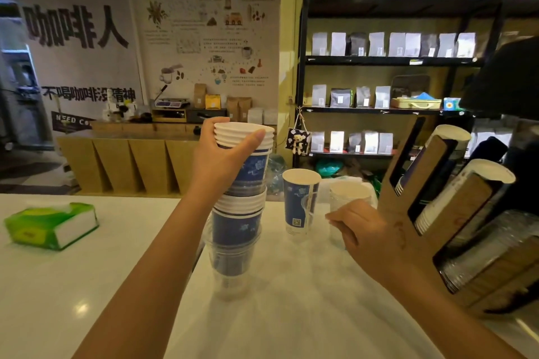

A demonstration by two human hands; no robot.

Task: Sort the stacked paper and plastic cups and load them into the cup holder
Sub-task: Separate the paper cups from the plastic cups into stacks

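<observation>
At the table's [116,285] centre stands a mixed stack of cups [237,227], blue paper ones nested in clear plastic. The left hand [221,154] grips its topmost rims. At three o'clock, the right hand [367,230] pinches a clear plastic cup [339,207], beside a blue paper cup [300,201]. Farther right leans the cardboard cup holder [437,213], partly loaded.

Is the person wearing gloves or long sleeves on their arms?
No. Both forearms are bare as far as the picture shows, with no sleeves, gloves, watch or rings visible. The right hand has a faint drawn mark on its back; the left hand is plain.
</observation>
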